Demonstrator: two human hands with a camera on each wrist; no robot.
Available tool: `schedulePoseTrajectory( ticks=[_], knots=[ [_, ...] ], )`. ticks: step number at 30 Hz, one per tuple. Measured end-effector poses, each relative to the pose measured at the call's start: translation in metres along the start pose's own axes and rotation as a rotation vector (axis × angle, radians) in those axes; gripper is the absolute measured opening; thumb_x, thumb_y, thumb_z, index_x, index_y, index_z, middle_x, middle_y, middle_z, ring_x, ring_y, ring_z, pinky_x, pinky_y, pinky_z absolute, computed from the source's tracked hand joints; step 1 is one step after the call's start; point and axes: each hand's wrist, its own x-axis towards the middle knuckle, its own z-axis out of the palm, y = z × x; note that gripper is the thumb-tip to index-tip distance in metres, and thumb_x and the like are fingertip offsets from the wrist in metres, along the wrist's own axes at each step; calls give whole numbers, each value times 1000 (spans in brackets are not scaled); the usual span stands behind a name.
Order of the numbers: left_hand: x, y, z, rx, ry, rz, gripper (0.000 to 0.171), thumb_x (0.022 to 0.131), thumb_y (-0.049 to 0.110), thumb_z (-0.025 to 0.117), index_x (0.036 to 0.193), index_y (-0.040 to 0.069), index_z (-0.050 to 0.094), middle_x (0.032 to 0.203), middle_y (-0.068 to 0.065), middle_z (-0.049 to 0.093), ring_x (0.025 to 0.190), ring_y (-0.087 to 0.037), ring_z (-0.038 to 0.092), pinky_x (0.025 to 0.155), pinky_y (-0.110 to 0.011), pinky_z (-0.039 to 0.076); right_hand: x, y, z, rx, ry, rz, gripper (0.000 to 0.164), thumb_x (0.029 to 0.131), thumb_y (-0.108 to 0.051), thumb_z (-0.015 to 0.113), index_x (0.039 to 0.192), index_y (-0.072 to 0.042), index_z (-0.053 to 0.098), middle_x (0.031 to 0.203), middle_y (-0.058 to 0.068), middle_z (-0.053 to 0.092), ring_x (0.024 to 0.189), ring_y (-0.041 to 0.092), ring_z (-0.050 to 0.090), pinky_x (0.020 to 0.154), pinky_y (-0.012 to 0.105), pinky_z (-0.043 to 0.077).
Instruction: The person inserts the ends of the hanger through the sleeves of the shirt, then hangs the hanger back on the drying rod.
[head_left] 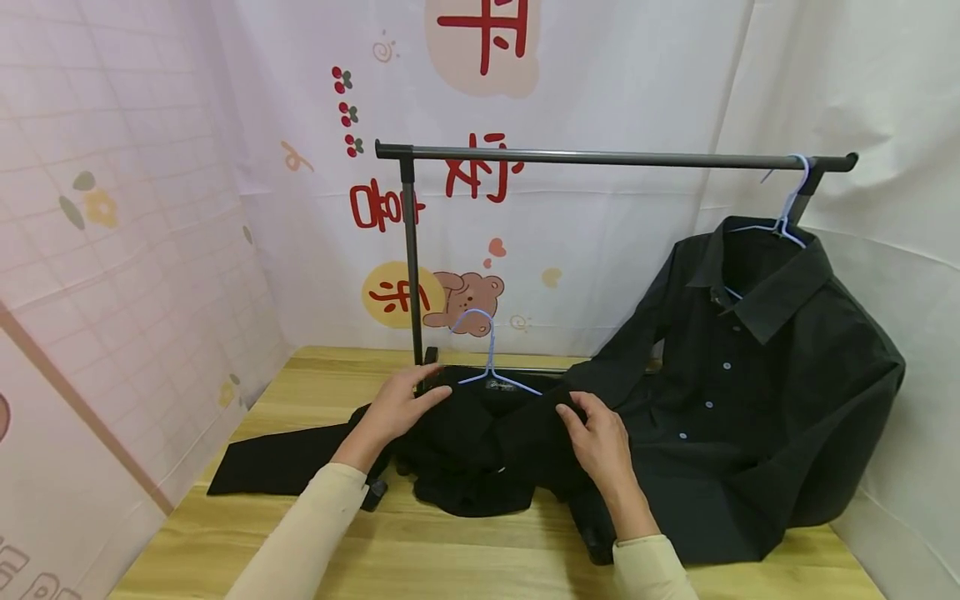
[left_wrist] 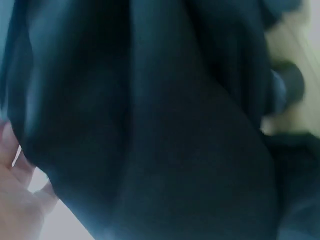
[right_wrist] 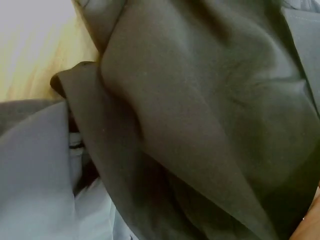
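Note:
A bunched black shirt (head_left: pixel 468 467) lies on the table with a light-blue hanger (head_left: pixel 491 354) in its neck opening, the hook pointing up. My left hand (head_left: pixel 393 412) holds the shirt's left shoulder, thumb on the near side and fingertips at the back edge. At the other shoulder my right hand (head_left: pixel 602 442) pinches the cloth between thumb and fingers. Dark folds of the shirt (left_wrist: pixel 165 125) fill most of the left wrist view, with the left fingers at its edge. In the right wrist view, cloth (right_wrist: pixel 200 110) covers nearly everything, and only a sliver of hand shows.
Behind the shirt stands a dark metal clothes rack (head_left: pixel 600 157). A second black shirt (head_left: pixel 757 375) hangs at its right end on another light-blue hanger (head_left: pixel 797 196), its lower part spread over the wooden table (head_left: pixel 480 558). A black sleeve (head_left: pixel 277 462) stretches out leftward.

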Motion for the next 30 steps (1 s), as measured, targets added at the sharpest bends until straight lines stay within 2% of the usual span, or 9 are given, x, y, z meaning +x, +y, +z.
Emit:
schedulePoseTrajectory(
  ticks=[2, 4, 8, 13, 17, 21, 24, 26, 30],
  knots=[
    [1, 7, 5, -6, -13, 12, 44, 97, 30, 66, 133, 4, 62, 132, -14, 61, 126, -33, 53, 105, -51, 40, -1, -1, 0, -2, -4, -4, 21, 95, -22, 70, 108, -6, 70, 110, 10, 70, 97, 30, 65, 86, 50, 48],
    [2, 10, 8, -31, -14, -9, 32, 97, 25, 67, 123, 7, 69, 124, -10, 65, 120, -29, 58, 102, -49, 43, -2, -1, -1, 6, -15, 4, 22, 94, -21, 70, 109, -6, 70, 111, 11, 69, 98, 30, 65, 87, 50, 48],
    [3, 11, 6, -103, -1, -56, 23, 98, 25, 64, 115, 10, 69, 119, -8, 66, 113, -26, 58, 99, -49, 45, -2, 0, -4, 37, -53, 43, 27, 92, -24, 73, 112, -5, 71, 116, 13, 69, 107, 31, 63, 93, 51, 47],
    [5, 8, -11, -135, 48, -56, 30, 100, 29, 61, 123, 9, 65, 124, -14, 63, 115, -30, 57, 98, -50, 43, -1, 3, -10, 35, -56, 135, 33, 90, -29, 75, 116, -10, 70, 117, 13, 69, 105, 31, 63, 91, 50, 48],
    [7, 2, -30, -127, 148, -49, 29, 101, 30, 59, 120, 8, 66, 116, -13, 65, 103, -30, 58, 90, -46, 46, 0, 7, -13, 49, -49, 197, 41, 91, -32, 74, 125, -11, 65, 119, 14, 68, 102, 32, 64, 87, 50, 49],
    [8, -2, -47, -143, 282, -51, 30, 101, 29, 59, 116, 4, 66, 114, -15, 64, 103, -29, 56, 89, -45, 45, -1, 10, -12, 43, -56, 218, 22, 94, -27, 70, 104, -9, 66, 86, 9, 66, 79, 26, 61, 73, 41, 47],
    [7, -3, -56, -166, 346, -66, 33, 101, 30, 59, 117, 2, 66, 118, -17, 63, 107, -30, 54, 94, -46, 44, -2, 11, -10, 32, -60, 229, 18, 95, -22, 67, 83, -10, 59, 63, 4, 48, 62, 22, 48, 62, 35, 36],
    [7, -3, -60, -165, 366, -80, 35, 101, 32, 59, 117, 2, 65, 119, -17, 63, 107, -29, 54, 95, -46, 44, -2, 12, -9, 27, -59, 236, 20, 94, -20, 67, 79, -10, 58, 60, 2, 44, 60, 21, 45, 61, 34, 34],
    [6, -2, -63, -186, 406, -94, 38, 100, 36, 60, 115, 2, 66, 114, -15, 63, 98, -25, 58, 87, -36, 48, -2, 13, -6, 1, -76, 249, 13, 93, -19, 68, 85, -8, 67, 71, 1, 58, 68, 20, 52, 65, 36, 41]
  ],
)
